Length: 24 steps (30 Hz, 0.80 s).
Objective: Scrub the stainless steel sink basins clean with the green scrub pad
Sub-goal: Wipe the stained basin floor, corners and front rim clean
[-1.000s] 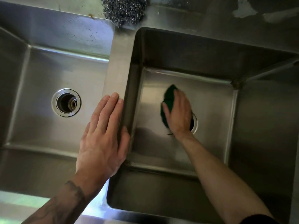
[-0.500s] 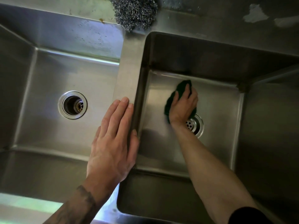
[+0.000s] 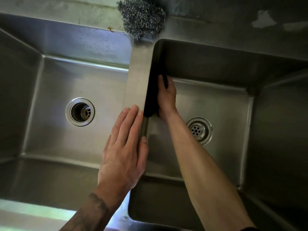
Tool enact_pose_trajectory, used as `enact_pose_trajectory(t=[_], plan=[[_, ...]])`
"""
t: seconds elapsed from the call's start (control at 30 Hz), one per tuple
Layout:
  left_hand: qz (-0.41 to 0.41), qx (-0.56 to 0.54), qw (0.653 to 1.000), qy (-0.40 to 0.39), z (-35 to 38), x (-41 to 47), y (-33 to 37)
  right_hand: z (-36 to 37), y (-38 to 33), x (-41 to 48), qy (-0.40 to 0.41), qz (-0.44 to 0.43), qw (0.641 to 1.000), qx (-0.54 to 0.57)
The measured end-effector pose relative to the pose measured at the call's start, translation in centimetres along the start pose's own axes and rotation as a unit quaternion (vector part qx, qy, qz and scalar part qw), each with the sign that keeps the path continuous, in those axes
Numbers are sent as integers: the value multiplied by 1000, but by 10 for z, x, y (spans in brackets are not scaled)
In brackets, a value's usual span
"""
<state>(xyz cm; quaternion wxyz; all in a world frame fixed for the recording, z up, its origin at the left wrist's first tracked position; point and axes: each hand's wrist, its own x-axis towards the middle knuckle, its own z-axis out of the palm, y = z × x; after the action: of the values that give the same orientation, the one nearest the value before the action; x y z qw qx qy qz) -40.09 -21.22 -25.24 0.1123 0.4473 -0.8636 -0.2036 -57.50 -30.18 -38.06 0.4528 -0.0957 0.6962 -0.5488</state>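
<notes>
Two basins, one divider [image 3: 136, 80] between them. Green scrub pad [image 3: 150, 97]: pressed flat against the left wall of the right basin [image 3: 216, 100], long axis running along that wall, near to far; it reads almost black in shadow, so its edges are uncertain. Right hand [image 3: 166, 95]: fingers together, clamped on the pad (half a second ago it worked the basin floor beside the drain). Left hand [image 3: 124, 150]: fingers extended, close together, flat on the divider. Right drain strainer [image 3: 199, 130]: now uncovered, beside the forearm. Left basin [image 3: 58, 100] with open drain [image 3: 80, 111]. Steel wool [image 3: 141, 19]: on the rear ledge.
</notes>
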Motion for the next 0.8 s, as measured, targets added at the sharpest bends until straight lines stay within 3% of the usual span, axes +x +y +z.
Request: enact_pose_trajectory(t=[0.1, 0.2, 0.33, 0.53, 0.7, 0.8], plan=[[1, 5, 1000, 4, 1, -1, -1, 0, -14, -19, 22, -33, 998, 41], [7, 15, 1000, 2, 2, -1, -2, 7, -19, -30, 27, -72, 997, 9], [7, 18, 1000, 1, 2, -1, -2, 13, -28, -31, 4, -33, 999, -17], [8, 12, 1000, -4, 1, -1, 0, 12, -44, -54, 39, -172, 983, -47], [7, 17, 1000, -6, 0, 0, 0, 13, -51, -36, 24, -62, 996, -61], [8, 16, 1000, -5, 1, 0, 0, 14, -52, -47, 40, -127, 988, -73]])
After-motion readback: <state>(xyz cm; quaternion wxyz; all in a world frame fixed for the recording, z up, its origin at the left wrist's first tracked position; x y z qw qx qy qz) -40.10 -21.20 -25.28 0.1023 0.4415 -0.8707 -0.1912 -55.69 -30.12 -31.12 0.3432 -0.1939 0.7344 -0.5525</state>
